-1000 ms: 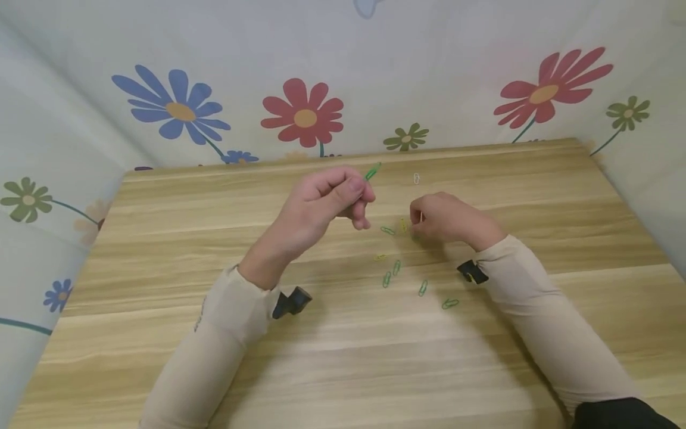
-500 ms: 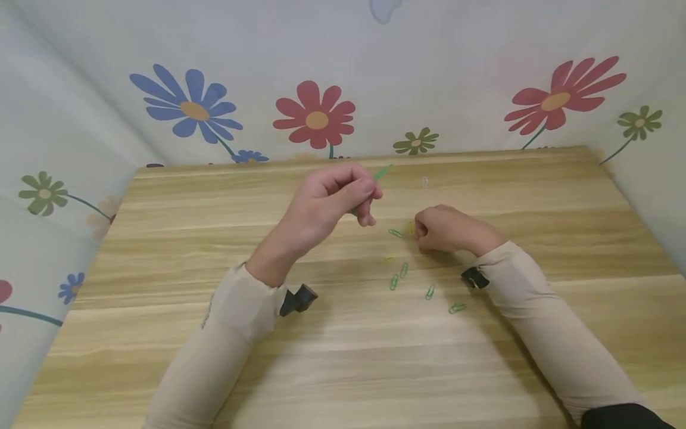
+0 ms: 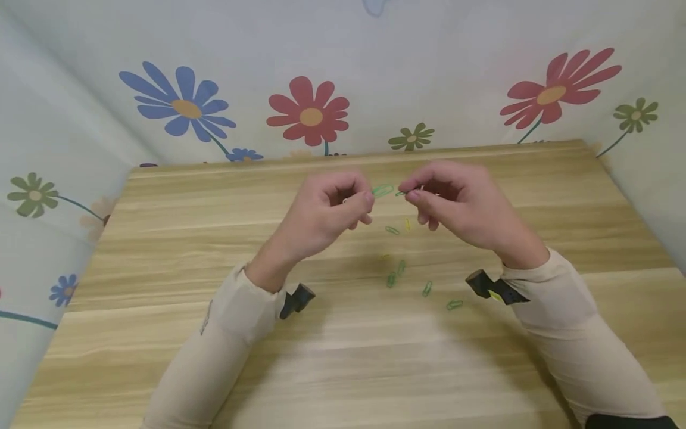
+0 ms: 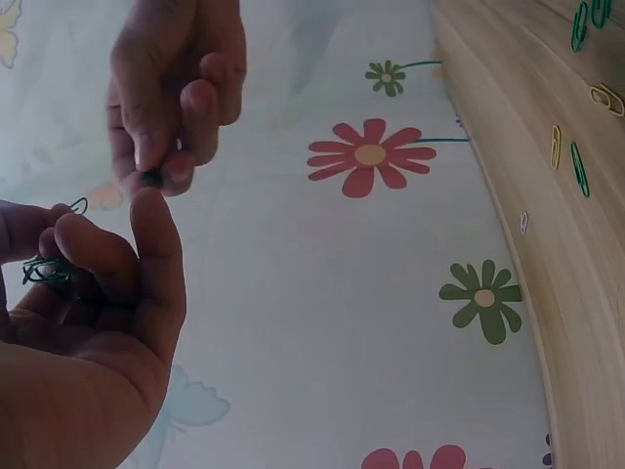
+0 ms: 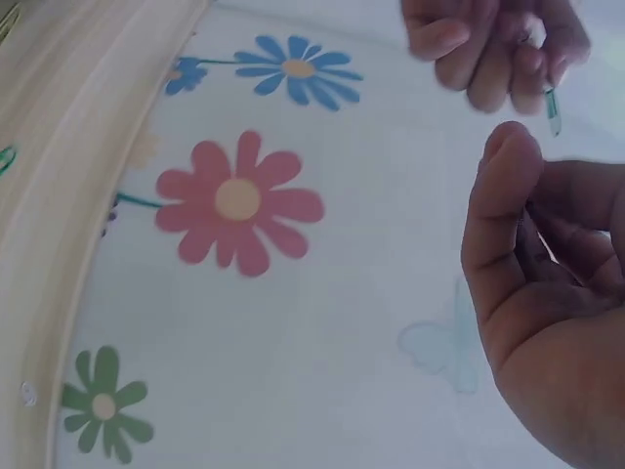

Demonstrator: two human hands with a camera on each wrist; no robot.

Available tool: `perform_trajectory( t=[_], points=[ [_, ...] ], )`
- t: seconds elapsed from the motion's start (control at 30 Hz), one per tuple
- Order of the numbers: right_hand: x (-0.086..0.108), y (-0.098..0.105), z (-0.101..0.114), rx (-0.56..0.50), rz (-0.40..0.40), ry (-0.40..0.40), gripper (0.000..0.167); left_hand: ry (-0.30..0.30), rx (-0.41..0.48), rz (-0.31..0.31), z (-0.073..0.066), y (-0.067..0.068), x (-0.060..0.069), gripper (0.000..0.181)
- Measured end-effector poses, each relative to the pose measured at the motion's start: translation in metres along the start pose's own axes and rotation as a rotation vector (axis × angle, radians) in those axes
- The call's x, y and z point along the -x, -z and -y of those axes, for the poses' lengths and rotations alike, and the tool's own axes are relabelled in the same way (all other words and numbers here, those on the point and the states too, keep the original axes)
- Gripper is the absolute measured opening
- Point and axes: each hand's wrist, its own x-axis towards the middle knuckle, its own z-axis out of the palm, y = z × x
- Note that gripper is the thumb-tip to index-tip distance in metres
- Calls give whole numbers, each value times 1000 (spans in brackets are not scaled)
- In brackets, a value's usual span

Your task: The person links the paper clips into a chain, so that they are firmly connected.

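My left hand (image 3: 324, 217) pinches a green paper clip (image 3: 383, 190) that sticks out to the right past its thumb and forefinger. In the left wrist view, more green wire clips (image 4: 46, 271) show bunched among the curled fingers of that hand. Facing it, my right hand (image 3: 463, 205) pinches a small dark green paper clip (image 3: 400, 193) between thumb and forefinger. Both hands are raised above the table, tips close together, with a narrow gap between the two clips. In the right wrist view the right fingertips hide their own clip.
Several green paper clips (image 3: 427, 288) and yellow paper clips (image 3: 408, 224) lie scattered on the wooden table (image 3: 375, 357). A white paper clip (image 4: 523, 223) lies near the back edge. Behind the table hangs a white curtain (image 3: 439, 53) printed with flowers.
My right hand has risen from the table beside the yellow clip, now with a green paper clip in its fingertips, and come up opposite the left. The left hand's clip has turned flatter.
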Motion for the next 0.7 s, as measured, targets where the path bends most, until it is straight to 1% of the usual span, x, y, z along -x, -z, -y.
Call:
perform_trajectory(
  t=[0.1, 0.17, 0.27, 0.37, 0.53, 0.7],
  points=[
    [1, -6, 6, -32, -25, 163, 21, -2, -40, 7, -2, -2, 1, 21],
    [2, -9, 9, -8, -51, 224, 22, -4, -61, 6, -2, -4, 2, 21],
    [3, -11, 14, 68, -86, 256, 21, -4, -73, 2, -4, -6, 2, 20],
    [3, -12, 17, 152, -101, 274, 19, 2, -79, 1, -4, -6, 2, 20],
    [3, -11, 22, 285, -104, 351, 21, 33, -79, -10, -3, -7, 2, 21],
    [2, -12, 23, 383, -96, 406, 21, 68, -72, -22, -3, -8, 1, 22]
  ],
)
